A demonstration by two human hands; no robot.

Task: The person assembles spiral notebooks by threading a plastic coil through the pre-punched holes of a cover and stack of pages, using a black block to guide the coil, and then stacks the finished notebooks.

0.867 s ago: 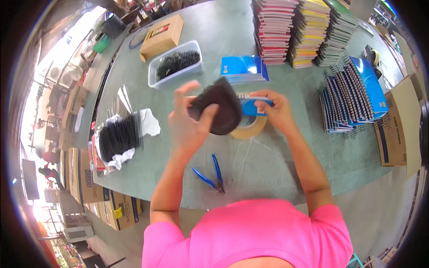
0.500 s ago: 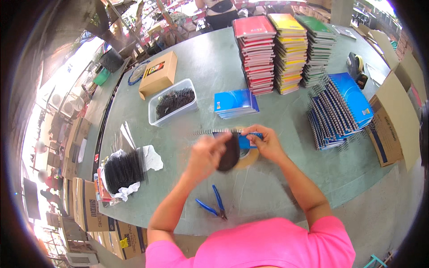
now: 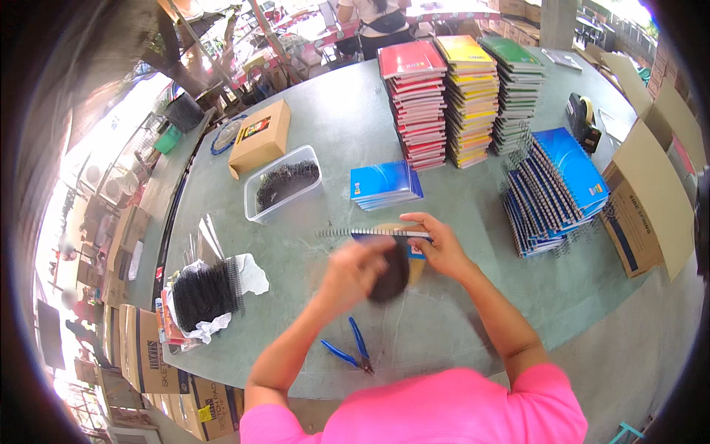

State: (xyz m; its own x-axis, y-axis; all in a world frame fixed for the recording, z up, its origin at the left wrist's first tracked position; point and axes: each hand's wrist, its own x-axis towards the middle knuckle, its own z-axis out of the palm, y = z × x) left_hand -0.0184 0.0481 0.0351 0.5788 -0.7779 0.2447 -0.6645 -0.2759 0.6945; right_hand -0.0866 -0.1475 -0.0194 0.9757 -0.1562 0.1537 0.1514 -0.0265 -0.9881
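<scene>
My right hand pinches the right end of a small blue notebook, with one finger raised above its edge. Along the notebook's far edge runs a spiral binding coil whose loose end sticks out to the left. My left hand, smeared by motion, is over the notebook's left part, beside a dark round piece; its grip does not show. Under the notebook a tan round shape is partly hidden. Blue-handled cutting pliers lie spread on the table nearer to me.
Beyond the notebook is a short pile of blue notebooks. Red, yellow and green stacks stand behind. Coiled blue notebooks lean at right. Black coils lie left, near a clear plastic tub.
The whole view has shifted slightly. My left hand has moved a little to the right along the notebook, and my right index finger has lifted off its edge.
</scene>
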